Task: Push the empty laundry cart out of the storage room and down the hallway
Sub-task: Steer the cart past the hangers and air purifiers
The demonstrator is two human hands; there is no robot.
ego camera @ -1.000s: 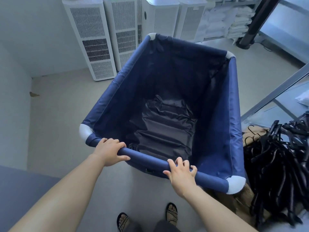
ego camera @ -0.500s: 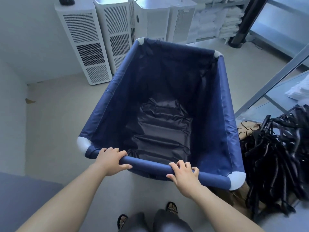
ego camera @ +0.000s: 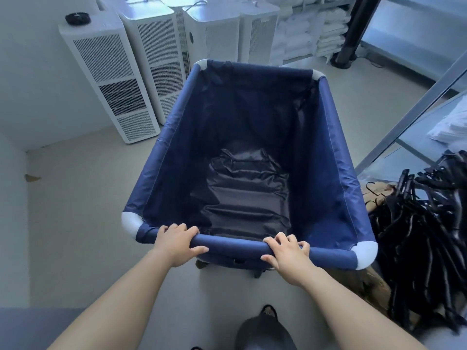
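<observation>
A blue fabric laundry cart (ego camera: 164, 157) with white corner caps stands in front of me, empty, its dark liner wrinkled at the bottom. My left hand (ego camera: 177, 242) grips the near padded rail close to the left corner, fingers curled over the top and thumb underneath. My right hand (ego camera: 285, 251) grips the same rail right of the middle, in the same way. One wheel shows under the near rail.
Several white air purifiers (ego camera: 108, 79) stand in a row against the far wall, just past the cart's far left corner. Folded white linens (ego camera: 305, 31) fill a shelf behind. A pile of black hangers (ego camera: 424, 228) lies at the right beside a metal shelf frame (ego camera: 417, 107). A wall rises at the left.
The cart has swung counter-clockwise and now points more squarely ahead, its far end nearer the purifiers. Both hands keep their hold on the near rail.
</observation>
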